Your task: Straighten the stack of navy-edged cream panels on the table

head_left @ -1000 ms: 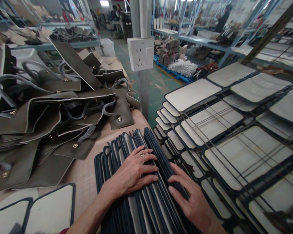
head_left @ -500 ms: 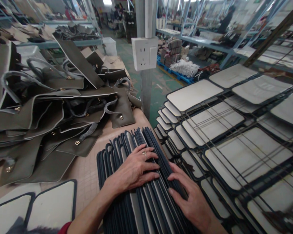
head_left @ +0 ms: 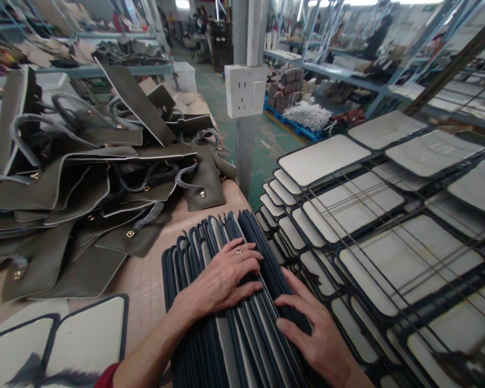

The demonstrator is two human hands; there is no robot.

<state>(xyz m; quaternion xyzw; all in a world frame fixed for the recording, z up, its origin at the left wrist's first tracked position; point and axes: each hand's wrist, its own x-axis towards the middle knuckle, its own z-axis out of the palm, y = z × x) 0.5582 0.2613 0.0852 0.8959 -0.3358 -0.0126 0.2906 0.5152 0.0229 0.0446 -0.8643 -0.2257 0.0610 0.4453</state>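
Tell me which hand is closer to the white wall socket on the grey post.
Left. The left hand lies on the fanned stack of navy-edged panels, below the white wall socket; the right hand rests lower on the stack, farther away.

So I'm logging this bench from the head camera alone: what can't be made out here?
- Panels under the left hand and right hand: the hands cover that part of the navy-edged stack.
- Stack's near end: cut off by the bottom edge.
- Lower olive pieces: buried under those on top.
- Far shelves: too small and blurred to tell their contents.
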